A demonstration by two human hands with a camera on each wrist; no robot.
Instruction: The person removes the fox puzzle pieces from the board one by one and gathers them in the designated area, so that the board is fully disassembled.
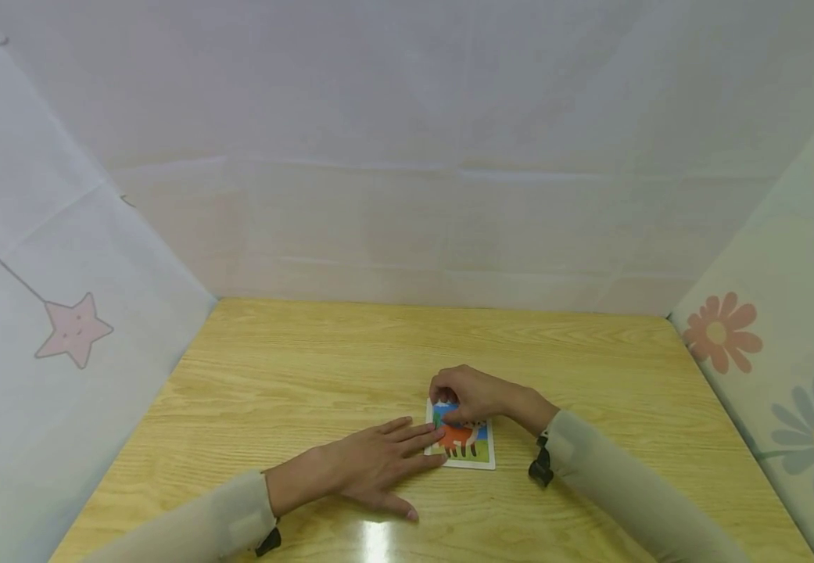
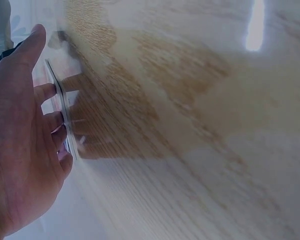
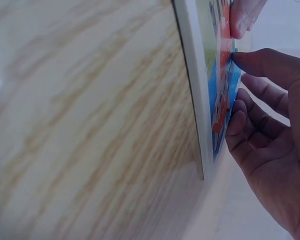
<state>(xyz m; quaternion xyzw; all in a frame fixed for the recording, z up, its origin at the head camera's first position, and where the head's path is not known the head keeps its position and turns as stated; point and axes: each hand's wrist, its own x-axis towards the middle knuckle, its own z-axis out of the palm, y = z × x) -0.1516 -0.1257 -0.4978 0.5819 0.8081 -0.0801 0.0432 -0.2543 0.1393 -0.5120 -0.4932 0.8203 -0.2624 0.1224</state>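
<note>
Item: fingers of the right hand, 1 set. Bent over the far edge of the picture board, thumb on its blue part, the rest curled at the rim; a narrow pinch. Whether a loose piece is between them, I cannot tell from where I stand. The bent grip seems chosen to work at a thin edge.

Item: fingers of the left hand, 1 set. Straight and spread, closed round nothing; tips resting on the board's left side, thumb off it, towards the person. Probably laid flat so the board does not slide.

Item: picture board, 1, square, pale-bordered, showing an orange animal. Flat on the worktop, under the fingertips, likely so that the surface backs it.

Item: pale sleeves, 2; 1 at either side of the board, nearer the person.

Item: pale cloth hangings, beyond the board and to either side; pink star far left of it, red flower far right.
</note>
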